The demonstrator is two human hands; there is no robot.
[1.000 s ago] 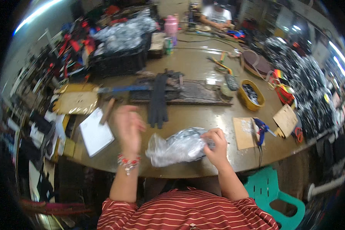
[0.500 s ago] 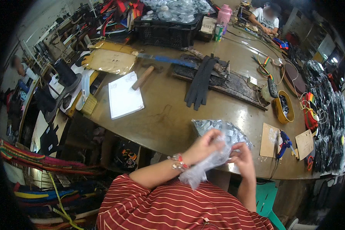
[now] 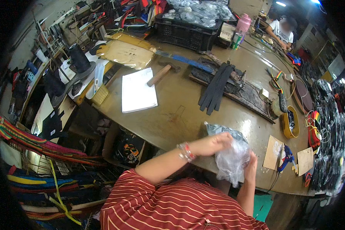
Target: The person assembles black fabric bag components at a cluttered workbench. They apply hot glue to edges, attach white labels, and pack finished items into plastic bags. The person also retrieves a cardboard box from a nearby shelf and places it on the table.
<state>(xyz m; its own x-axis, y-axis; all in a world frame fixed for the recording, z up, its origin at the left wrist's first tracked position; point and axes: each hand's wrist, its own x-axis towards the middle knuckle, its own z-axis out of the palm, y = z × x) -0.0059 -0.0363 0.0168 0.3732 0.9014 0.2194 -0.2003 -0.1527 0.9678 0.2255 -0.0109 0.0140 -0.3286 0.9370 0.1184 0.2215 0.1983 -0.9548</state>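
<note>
A clear plastic bag (image 3: 234, 161) hangs crumpled over the table's front edge, its loose end toward me. Dark and silvery packed contents (image 3: 218, 129) show through the plastic at its far end; their kind is unclear. My left hand (image 3: 219, 142), with a beaded bracelet at the wrist, is closed on the bag's left side. Along the right side, my right hand (image 3: 251, 164) grips the plastic, its fingers partly hidden by the bag.
A notebook (image 3: 139, 94) lies under a hammer (image 3: 159, 74) on the table. Black straps (image 3: 217, 88) rest over a dark board. Rightward are a blue glue gun (image 3: 287, 158), a yellow container (image 3: 291, 132) and cardboard pieces. A black crate (image 3: 188, 34) stands behind; a co-worker (image 3: 282, 32) sits far right.
The bag's loose plastic has spread and come upright between my hands. My right hand has gone from pinching near its top to the bag's right side. The view has shifted slightly.
</note>
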